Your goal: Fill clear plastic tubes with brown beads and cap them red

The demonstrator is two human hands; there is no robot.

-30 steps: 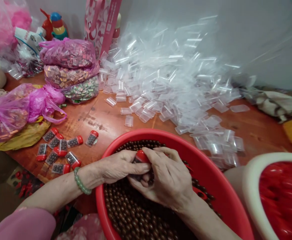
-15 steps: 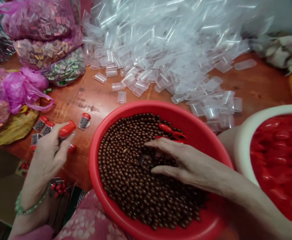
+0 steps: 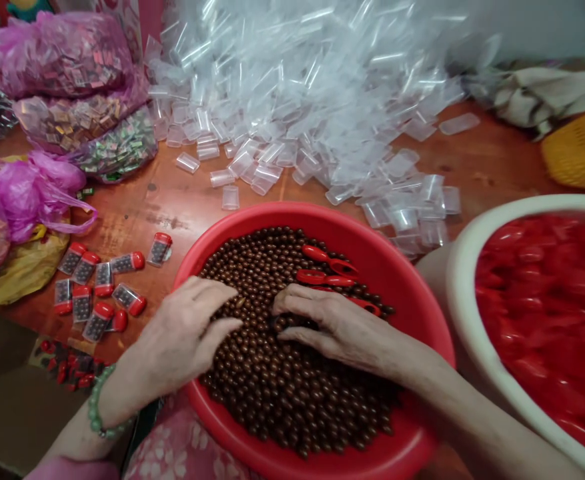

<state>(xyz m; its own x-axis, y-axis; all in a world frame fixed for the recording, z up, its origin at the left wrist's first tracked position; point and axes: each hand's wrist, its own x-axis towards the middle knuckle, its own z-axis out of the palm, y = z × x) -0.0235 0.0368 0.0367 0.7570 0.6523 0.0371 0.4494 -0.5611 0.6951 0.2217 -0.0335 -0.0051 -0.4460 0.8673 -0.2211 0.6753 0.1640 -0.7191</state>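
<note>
A red basin (image 3: 317, 212) holds a mass of small shiny brown balls (image 3: 272, 387). My right hand (image 3: 332, 327) is down among them, fingers curled round a small clear plastic container (image 3: 278, 323), mostly hidden by the fingers and balls. Over the basin's left side, my left hand (image 3: 187, 330) is empty, thumb and fingers apart, pointing toward the right hand. Behind my right hand, red plastic pieces with loop-shaped ends (image 3: 329, 260) lie on the balls. Left of the basin, several filled containers with red caps (image 3: 103, 279) lie on the wooden table (image 3: 137, 200).
Clear empty containers (image 3: 272, 133) are heaped at the back. A white tub (image 3: 465, 267) of red plastic parts (image 3: 547, 320) stands at right, near a yellow basket (image 3: 579, 150). Pink bags (image 3: 72, 57) sit at left. A cardboard box (image 3: 2, 380) with red-capped containers is below the table edge.
My left hand has let go of a red-capped container among the others at left and moved right, over the basin. My right hand stays in the balls, its fingers more curled. The view has shifted slightly.
</note>
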